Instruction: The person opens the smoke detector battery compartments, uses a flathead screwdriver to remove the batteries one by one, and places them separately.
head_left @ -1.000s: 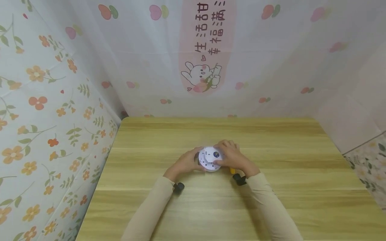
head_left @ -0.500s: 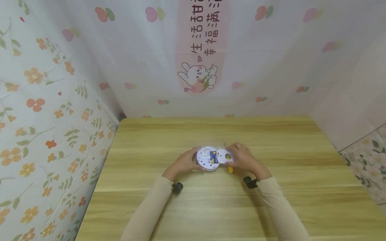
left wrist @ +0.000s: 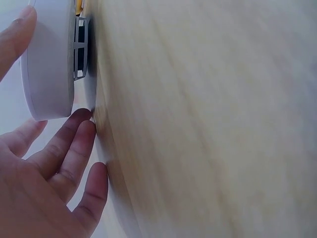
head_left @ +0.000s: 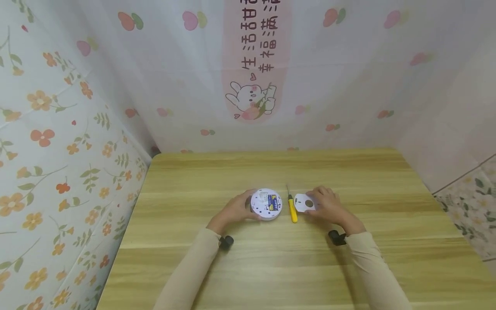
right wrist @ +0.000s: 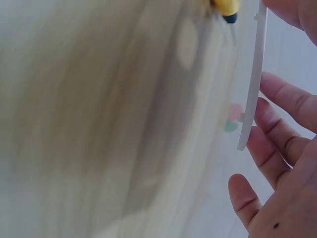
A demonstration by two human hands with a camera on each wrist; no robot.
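Observation:
A round white smoke detector (head_left: 257, 207) sits in the middle of the table with its back facing up, baring a blue-and-yellow battery (head_left: 273, 202). My left hand (head_left: 234, 210) holds it by its left side, thumb and fingers against the rim. In the left wrist view the detector (left wrist: 49, 69) shows its vented dome turned toward the wood. My right hand (head_left: 327, 206) pinches a flat white cover plate (head_left: 300, 203) with a round hole. Seen edge-on in the right wrist view, the plate (right wrist: 253, 89) is raised above the tabletop. Between the two parts lies a yellow-handled screwdriver (head_left: 292, 212).
The wooden table (head_left: 248, 267) meets a printed curtain (head_left: 186, 86) at its back edge. A flowered cloth (head_left: 50, 172) hangs along the left side. Black camera mounts (head_left: 226, 242) sit at both wrists.
My right hand has lifted the cover plate off the detector and carried it right, past the screwdriver. The battery and screwdriver have come into sight. My left hand keeps holding the detector.

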